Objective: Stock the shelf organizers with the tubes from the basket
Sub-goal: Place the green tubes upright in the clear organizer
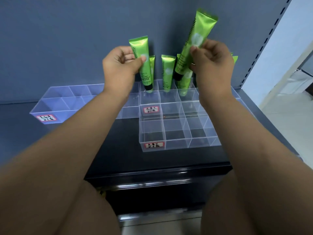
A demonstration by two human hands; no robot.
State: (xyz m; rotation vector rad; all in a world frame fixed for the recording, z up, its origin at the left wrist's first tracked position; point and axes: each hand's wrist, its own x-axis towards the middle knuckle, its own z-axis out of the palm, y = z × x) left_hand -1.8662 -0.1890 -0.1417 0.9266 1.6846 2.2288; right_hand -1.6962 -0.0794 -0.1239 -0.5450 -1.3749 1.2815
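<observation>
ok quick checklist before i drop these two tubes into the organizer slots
1. Left grip holds left tube: ok, pinched, cap down.
2. Right grip holds right tube: ok, cap down.
3. Right tube upright: not ok, tilted.
4. Slot under left tube free: cannot tell, a standing tube is close behind.
5. Free slots remain in front organizer: ok.

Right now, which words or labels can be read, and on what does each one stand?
"Chamomile": standing tube, faint.
"omile": left tube, pinched by left hand; the rest is covered.
Right tube, in right hand: print blurred.
Red-bordered labels on organizers: handwritten, unreadable.
</observation>
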